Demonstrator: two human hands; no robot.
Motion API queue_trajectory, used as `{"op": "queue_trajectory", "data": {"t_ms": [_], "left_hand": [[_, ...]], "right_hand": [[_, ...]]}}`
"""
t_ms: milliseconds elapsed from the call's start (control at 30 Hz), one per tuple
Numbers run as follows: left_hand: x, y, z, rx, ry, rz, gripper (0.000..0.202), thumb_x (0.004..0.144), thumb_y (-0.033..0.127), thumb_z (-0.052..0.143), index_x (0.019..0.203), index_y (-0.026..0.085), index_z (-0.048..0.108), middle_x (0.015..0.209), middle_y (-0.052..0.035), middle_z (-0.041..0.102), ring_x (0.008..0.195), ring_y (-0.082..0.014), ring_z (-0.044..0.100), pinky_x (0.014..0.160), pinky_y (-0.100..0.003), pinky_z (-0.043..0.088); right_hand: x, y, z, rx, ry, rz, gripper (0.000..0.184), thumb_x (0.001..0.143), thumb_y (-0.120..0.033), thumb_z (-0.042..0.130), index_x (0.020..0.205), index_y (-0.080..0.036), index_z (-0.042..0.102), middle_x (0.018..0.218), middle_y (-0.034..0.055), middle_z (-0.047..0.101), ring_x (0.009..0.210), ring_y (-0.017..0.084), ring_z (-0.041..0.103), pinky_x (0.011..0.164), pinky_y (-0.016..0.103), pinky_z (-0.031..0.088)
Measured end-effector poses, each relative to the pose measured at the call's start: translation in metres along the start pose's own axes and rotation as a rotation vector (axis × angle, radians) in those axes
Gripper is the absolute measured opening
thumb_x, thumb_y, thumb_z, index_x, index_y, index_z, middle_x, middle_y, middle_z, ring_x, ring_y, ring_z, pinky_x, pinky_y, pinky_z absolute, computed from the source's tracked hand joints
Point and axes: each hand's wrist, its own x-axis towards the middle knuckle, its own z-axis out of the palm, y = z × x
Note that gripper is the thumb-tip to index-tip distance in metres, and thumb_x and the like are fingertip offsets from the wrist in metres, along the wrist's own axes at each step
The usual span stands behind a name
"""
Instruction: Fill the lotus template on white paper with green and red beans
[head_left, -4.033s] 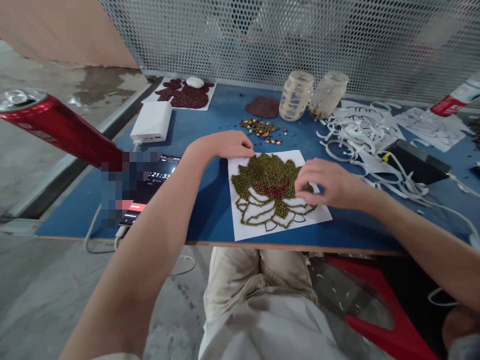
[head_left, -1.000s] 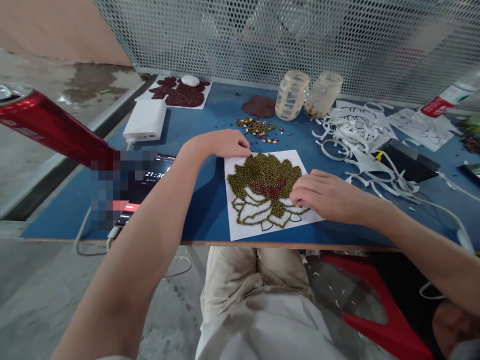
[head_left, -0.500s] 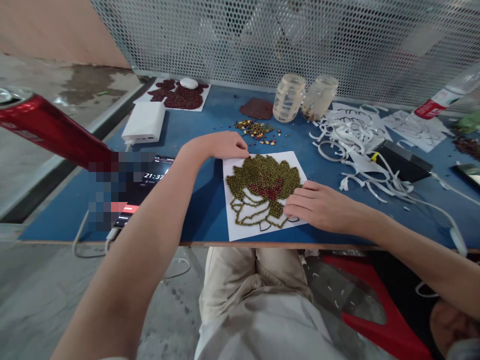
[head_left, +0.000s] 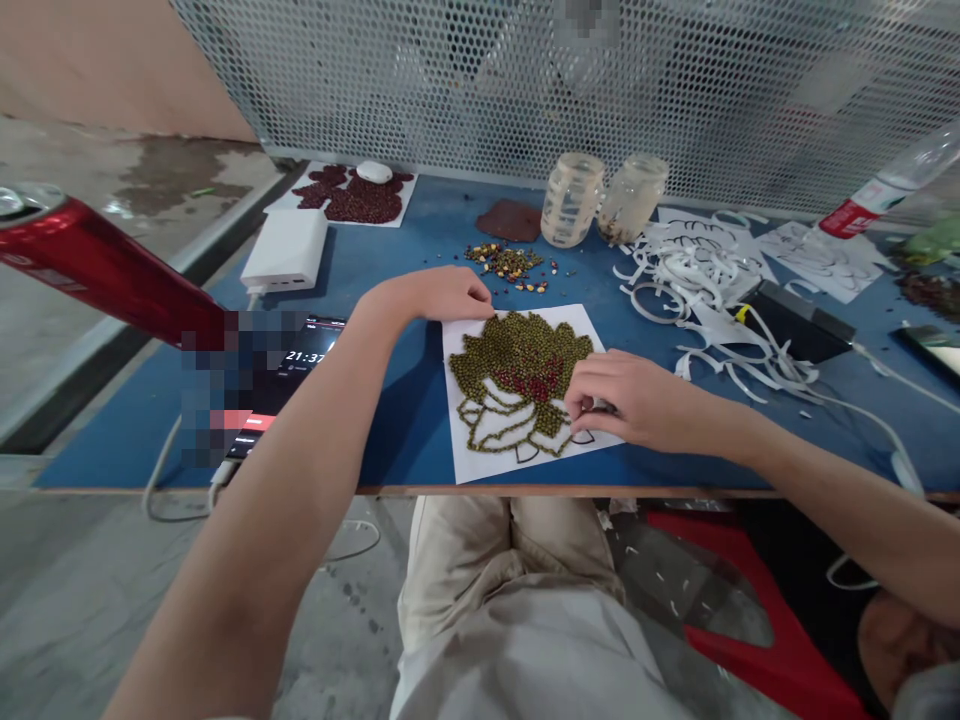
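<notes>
A white sheet of paper [head_left: 463, 462] lies near the table's front edge. It bears a flower picture [head_left: 525, 350] made of green beans, with dark red beans in the middle and several bare white petals lower down. My left hand [head_left: 456, 293] rests at the sheet's top left corner with its fingers curled; whatever they hold is hidden. Over the sheet's right side, my right hand [head_left: 615, 400] is closed in a pinch, fingertips at the petals' edge. Anything between those fingertips is too small or hidden to name. Loose mixed beans [head_left: 504, 262] are scattered just behind the sheet.
Two clear jars [head_left: 573, 200] stand at the back by a perforated metal panel [head_left: 480, 90]. White paper strips [head_left: 694, 275] and a black box [head_left: 799, 322] lie to the right. Leftward are a white power bank [head_left: 285, 248], a phone [head_left: 296, 360] and a red can [head_left: 97, 262].
My right hand has risen slightly and its fingers have drawn together from lying flatter on the picture into a pinch. My left hand has stayed at the sheet's corner.
</notes>
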Motion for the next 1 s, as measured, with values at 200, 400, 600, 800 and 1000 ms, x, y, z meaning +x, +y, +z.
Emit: {"op": "queue_trajectory", "data": {"t_ms": [200,400,600,800,1000], "left_hand": [[0.003,-0.006,0.002,-0.017,0.01,0.015,0.02,0.076,0.041,0.061,0.066,0.023,0.066,0.071,-0.0036,0.062,0.067,-0.0192,0.052,0.065,-0.036,0.036],[0.002,-0.004,0.001,-0.016,0.005,0.019,0.02,0.076,0.039,0.06,0.063,0.024,0.059,0.068,-0.002,0.055,0.066,-0.0184,0.045,0.064,-0.036,0.033],[-0.001,0.002,-0.001,-0.007,-0.016,0.006,0.021,0.077,0.04,0.058,0.069,0.023,0.067,0.072,-0.0031,0.062,0.07,-0.0191,0.052,0.067,-0.034,0.036],[-0.001,0.001,0.001,-0.011,0.003,-0.012,0.022,0.074,0.041,0.058,0.069,0.022,0.069,0.073,-0.0044,0.064,0.07,-0.0196,0.053,0.067,-0.035,0.036],[-0.002,0.003,-0.001,-0.001,-0.014,-0.023,0.025,0.075,0.042,0.059,0.076,0.022,0.074,0.077,-0.005,0.069,0.073,-0.0202,0.057,0.068,-0.034,0.038]], "right_hand": [[0.015,0.028,-0.027,0.062,0.187,0.035,0.017,0.109,-0.036,0.062,0.098,-0.024,0.068,0.097,0.0051,0.072,0.091,0.022,0.063,0.084,0.038,0.047],[0.047,0.097,-0.05,-0.401,0.306,0.088,0.019,0.106,-0.033,0.058,0.103,-0.021,0.072,0.106,0.012,0.074,0.1,0.029,0.063,0.092,0.045,0.045],[0.065,0.138,-0.046,-0.481,0.23,0.115,0.021,0.104,-0.035,0.058,0.102,-0.023,0.075,0.106,0.01,0.074,0.101,0.029,0.064,0.088,0.043,0.045],[0.076,0.16,-0.042,-0.467,0.15,0.034,0.023,0.106,-0.033,0.054,0.104,-0.027,0.076,0.113,0.0087,0.073,0.108,0.028,0.062,0.092,0.043,0.044],[0.086,0.172,-0.039,-0.45,0.09,0.057,0.027,0.104,-0.03,0.048,0.098,-0.023,0.074,0.104,0.011,0.069,0.1,0.028,0.059,0.092,0.044,0.045]]}}
